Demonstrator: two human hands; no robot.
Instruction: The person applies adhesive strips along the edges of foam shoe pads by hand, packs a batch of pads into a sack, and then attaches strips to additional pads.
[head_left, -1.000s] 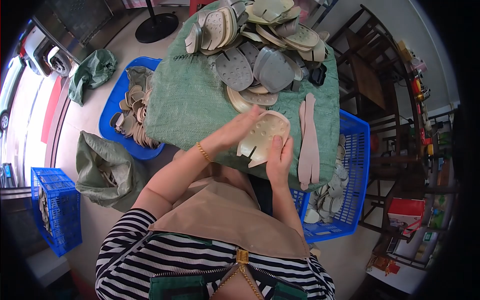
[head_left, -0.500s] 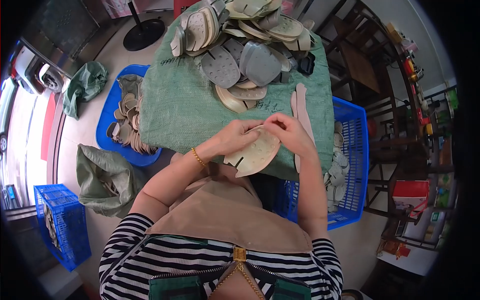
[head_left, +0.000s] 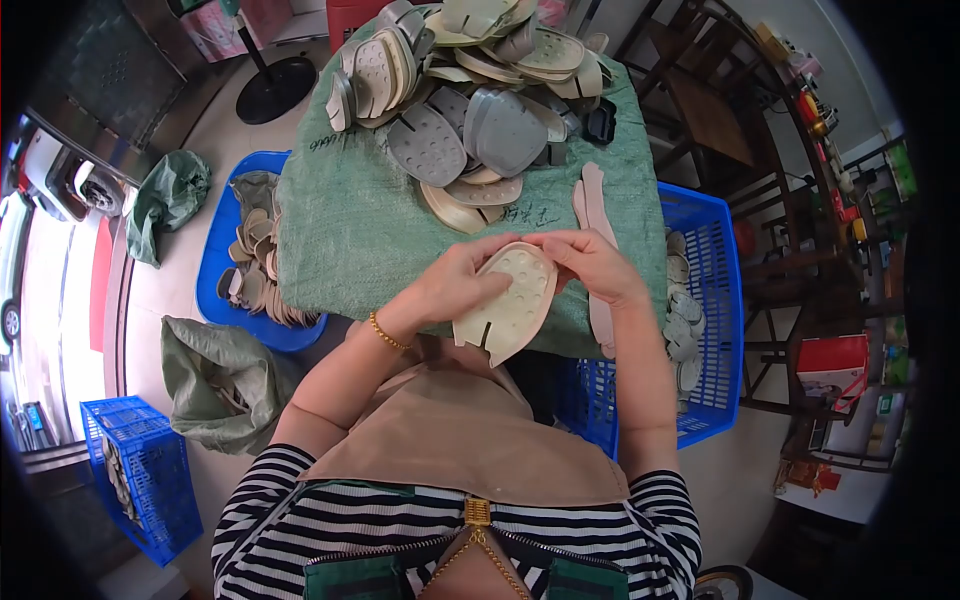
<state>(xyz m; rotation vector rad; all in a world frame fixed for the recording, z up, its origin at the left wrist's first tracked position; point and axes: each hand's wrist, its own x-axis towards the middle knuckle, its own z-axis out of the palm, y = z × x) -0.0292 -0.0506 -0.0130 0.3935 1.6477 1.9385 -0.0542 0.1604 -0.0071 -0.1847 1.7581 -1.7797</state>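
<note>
A cream shoe-sole piece (head_left: 512,305) with round dimples and a slit at its lower end is held above the near edge of the green woven cloth. My left hand (head_left: 462,282) grips its left side, thumb lying on the dimpled face. At the upper right edge, the fingers of my right hand (head_left: 592,262) are closed on the same piece; the fingertips are partly hidden. Two pale pink strips (head_left: 594,215) lie on the cloth, partly behind my right hand. Grey sole pieces (head_left: 510,130) and cream ones (head_left: 378,75) are heaped beyond my hands.
The green cloth (head_left: 340,230) covers the work surface. A blue tub (head_left: 215,290) of small curved pieces stands left, and a blue basket (head_left: 728,300) of pale pieces right. An open sack (head_left: 205,400) and a blue crate (head_left: 160,480) are on the floor at lower left.
The sole piece has turned more upright, its dimpled face now fuller in view. My right hand has shifted slightly right and down along its upper edge. The whole view has shifted slightly.
</note>
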